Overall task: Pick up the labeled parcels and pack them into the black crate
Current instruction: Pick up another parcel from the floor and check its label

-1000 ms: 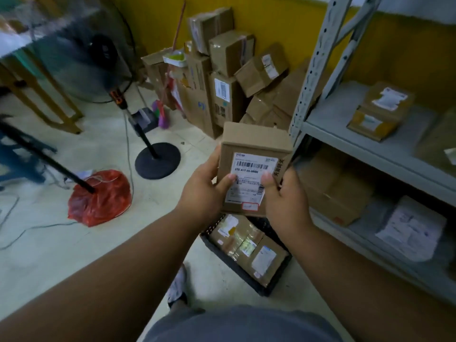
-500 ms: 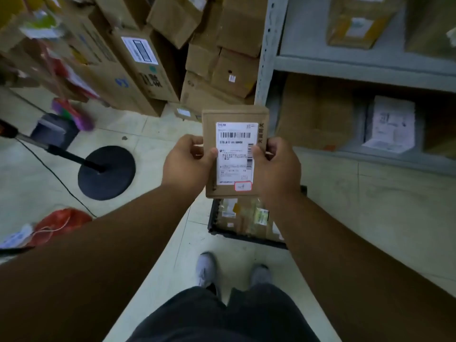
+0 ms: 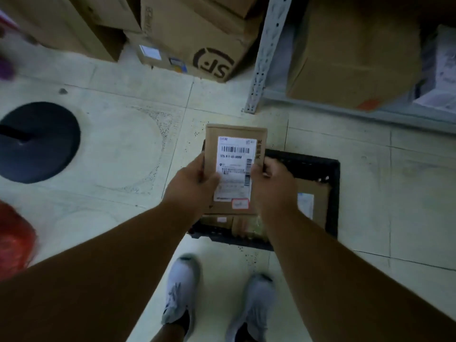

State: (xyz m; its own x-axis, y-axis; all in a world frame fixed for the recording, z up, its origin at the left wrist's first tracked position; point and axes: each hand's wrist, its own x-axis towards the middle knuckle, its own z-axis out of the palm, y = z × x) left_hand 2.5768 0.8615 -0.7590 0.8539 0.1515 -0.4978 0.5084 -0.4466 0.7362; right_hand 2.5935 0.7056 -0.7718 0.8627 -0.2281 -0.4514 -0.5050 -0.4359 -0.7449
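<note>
A: Where's the labelled parcel (image 3: 234,169)?
B: Frame centre, long axis vertical, left hand (image 3: 191,186) and right hand (image 3: 272,186) pinching its sides
A: And the black crate (image 3: 333,193)?
B: Directly beneath, partly filled

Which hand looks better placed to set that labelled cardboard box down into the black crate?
Probably the right hand. It grips the brown labelled cardboard parcel on the side over the black plastic crate, where a parcel already lies. The left hand holds the side at the crate's edge.
</note>
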